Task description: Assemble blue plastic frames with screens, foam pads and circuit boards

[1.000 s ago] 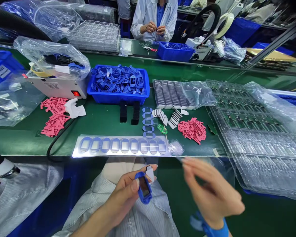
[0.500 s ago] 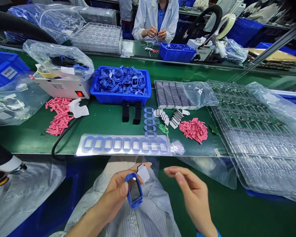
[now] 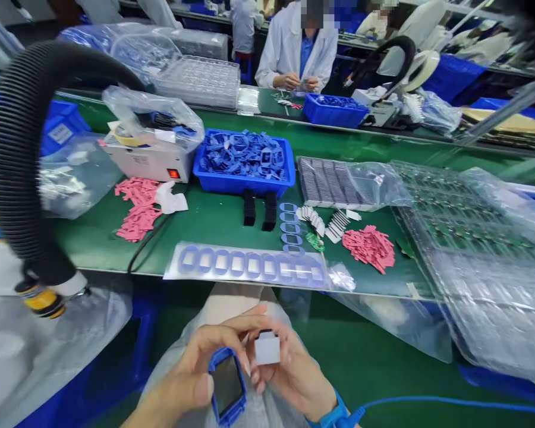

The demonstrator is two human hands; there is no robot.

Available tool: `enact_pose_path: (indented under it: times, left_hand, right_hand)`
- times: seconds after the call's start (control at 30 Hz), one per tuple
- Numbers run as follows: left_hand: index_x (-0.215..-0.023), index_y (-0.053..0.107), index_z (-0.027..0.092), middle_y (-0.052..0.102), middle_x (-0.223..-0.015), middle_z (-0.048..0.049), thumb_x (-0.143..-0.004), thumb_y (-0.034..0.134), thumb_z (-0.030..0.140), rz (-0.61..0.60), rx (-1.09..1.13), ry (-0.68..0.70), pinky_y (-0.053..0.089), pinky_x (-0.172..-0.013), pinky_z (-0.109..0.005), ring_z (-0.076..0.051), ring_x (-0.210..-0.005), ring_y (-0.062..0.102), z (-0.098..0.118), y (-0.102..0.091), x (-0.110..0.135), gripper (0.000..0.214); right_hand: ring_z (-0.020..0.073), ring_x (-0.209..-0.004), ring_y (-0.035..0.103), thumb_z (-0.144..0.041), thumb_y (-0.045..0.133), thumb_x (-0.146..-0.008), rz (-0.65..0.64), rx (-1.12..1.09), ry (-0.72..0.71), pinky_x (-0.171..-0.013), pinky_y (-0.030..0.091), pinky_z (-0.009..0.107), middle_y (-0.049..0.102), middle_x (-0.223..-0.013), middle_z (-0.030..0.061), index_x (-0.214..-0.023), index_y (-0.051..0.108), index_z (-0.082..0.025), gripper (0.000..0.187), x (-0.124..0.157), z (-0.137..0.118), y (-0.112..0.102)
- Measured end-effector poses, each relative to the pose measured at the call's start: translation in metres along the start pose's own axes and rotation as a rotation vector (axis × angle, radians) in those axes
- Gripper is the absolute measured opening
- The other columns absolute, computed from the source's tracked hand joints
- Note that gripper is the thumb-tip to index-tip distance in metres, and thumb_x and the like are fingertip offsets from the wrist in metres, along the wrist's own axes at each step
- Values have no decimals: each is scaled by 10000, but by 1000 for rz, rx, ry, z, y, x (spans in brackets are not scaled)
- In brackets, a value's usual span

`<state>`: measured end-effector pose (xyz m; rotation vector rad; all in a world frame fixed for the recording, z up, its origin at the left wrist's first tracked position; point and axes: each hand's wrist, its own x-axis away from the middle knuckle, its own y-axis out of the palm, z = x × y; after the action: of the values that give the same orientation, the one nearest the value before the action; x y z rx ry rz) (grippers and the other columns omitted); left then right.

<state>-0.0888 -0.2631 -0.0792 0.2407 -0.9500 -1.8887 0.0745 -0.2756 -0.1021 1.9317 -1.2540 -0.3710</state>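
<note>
My left hand [image 3: 196, 374] grips a blue frame with a dark screen [image 3: 226, 386], low over my lap. My right hand [image 3: 294, 371] has come against it and pinches a small white square piece [image 3: 267, 348] just above the frame. A blue wrist strap [image 3: 336, 413] with a blue cord sits on my right wrist. On the green table edge in front lies a clear strip of blue oval frames [image 3: 249, 264].
A blue bin of blue frames [image 3: 245, 160], pink strip piles [image 3: 369, 246] [image 3: 138, 208], white pieces [image 3: 314, 217], a small green board [image 3: 315, 241] and clear trays [image 3: 472, 238] lie on the table. A black corrugated hose [image 3: 18, 154] hangs at left. A person in a white coat [image 3: 298, 50] works opposite.
My right hand moved in from the right and took the white piece beside the blue frame. The view shifted, bringing the black hose into sight at left.
</note>
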Motion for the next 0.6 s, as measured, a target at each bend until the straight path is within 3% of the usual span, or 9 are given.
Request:
enact_pose_path:
  times: [0.1, 0.17, 0.23, 0.3, 0.4, 0.5, 0.6]
  left_hand:
    - [-846, 750, 239, 656, -1227, -97, -673, 708, 579, -43, -107, 205, 199, -1121, -494, -349, -1355, 367, 18, -24, 24, 384]
    - [-883, 745, 241, 682, -1146, -89, -689, 717, 544, -5, -120, 235, 263, -1105, -462, -332, -1298, 456, 28, -38, 44, 361]
    - [-894, 742, 239, 717, -979, -83, -674, 753, 497, 3, -86, 174, 443, -970, -428, -300, -1056, 648, 33, -47, 65, 339]
    - [-869, 742, 232, 729, -785, -58, -631, 793, 472, 53, -20, 86, 545, -738, -334, -219, -737, 714, 34, -51, 84, 342]
    - [-818, 721, 206, 715, -612, -31, -505, 849, 477, 227, 70, -5, 514, -536, -237, -151, -504, 661, 31, -59, 106, 433]
    - [-761, 713, 186, 722, -608, -22, -475, 864, 480, 470, 130, 15, 492, -489, -194, -131, -478, 646, 28, -77, 126, 437]
    - [-761, 749, 198, 746, -650, -11, -539, 840, 472, 733, 180, 75, 524, -528, -169, -115, -533, 649, 26, -107, 147, 365]
  right_hand:
    - [118, -663, 625, -554, 707, -713, -8, -32, -20, -576, 528, 196, 649, -785, 41, -1073, 644, -216, 497, -25, 9, -2]
    - [121, -781, 632, -525, 694, -743, -17, -53, -6, -666, 530, 204, 660, -923, 58, -1104, 626, -232, 470, -50, 23, 1]
    - [136, -901, 630, -506, 692, -752, -46, -68, 53, -751, 523, 231, 652, -1055, 71, -1115, 615, -236, 458, -80, 47, 10]
    - [167, -1017, 616, -489, 680, -769, -95, -74, 155, -838, 505, 281, 634, -1151, 98, -1109, 615, -209, 446, -109, 79, 25]
    - [206, -1056, 622, -462, 644, -810, -191, -76, 334, -897, 481, 358, 639, -1166, 137, -1097, 613, -157, 420, -145, 131, 50]
    - [191, -1040, 639, -449, 589, -863, -269, -100, 435, -898, 469, 339, 631, -1198, 136, -1112, 603, -152, 388, -169, 171, 69]
    - [177, -1061, 634, -444, 535, -905, -344, -137, 477, -893, 462, 314, 603, -1260, 117, -1152, 595, -176, 370, -180, 189, 76]
